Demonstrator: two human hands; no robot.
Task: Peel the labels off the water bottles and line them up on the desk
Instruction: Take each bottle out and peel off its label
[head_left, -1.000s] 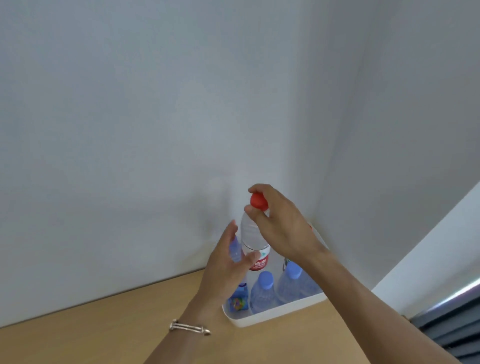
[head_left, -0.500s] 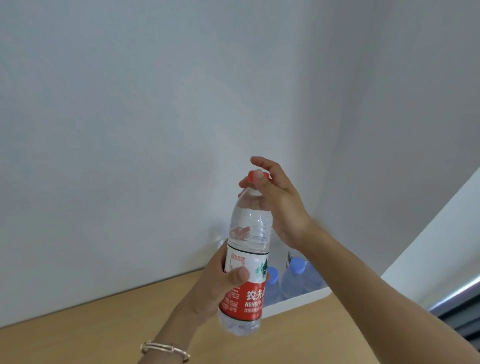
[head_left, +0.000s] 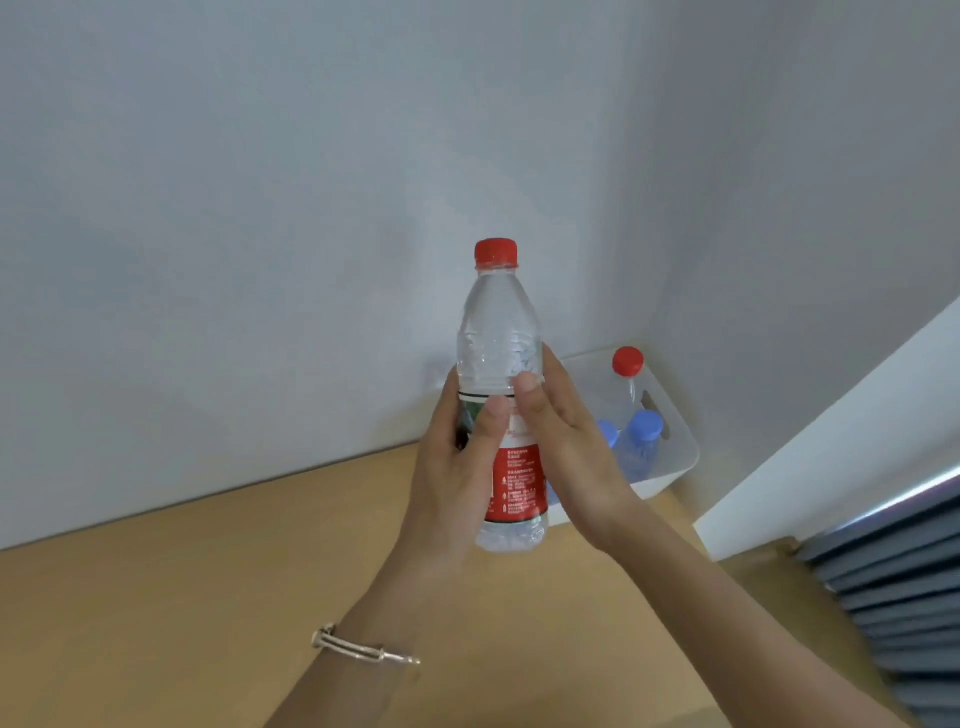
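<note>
A clear water bottle (head_left: 497, 322) with a red cap and a red label (head_left: 517, 480) stands upright in the air above the wooden desk (head_left: 182, 613). My left hand (head_left: 457, 467) grips its left side over the label, thumb across the front. My right hand (head_left: 566, 447) holds its right side, thumb pressed at the label's top edge. Behind them a white bin (head_left: 675, 447) in the corner holds another red-capped bottle (head_left: 626, 382) and blue-capped bottles (head_left: 641, 439).
White walls meet in a corner right behind the bin. A white panel (head_left: 831, 431) and a stack of dark grey slats (head_left: 898, 597) lie at the right edge of the desk. A metal bracelet (head_left: 363, 649) sits on my left wrist.
The bottle has come out of the bin and up toward me. My right hand left the cap and dropped to the label's right side. The view has shifted, showing more of the bin.
</note>
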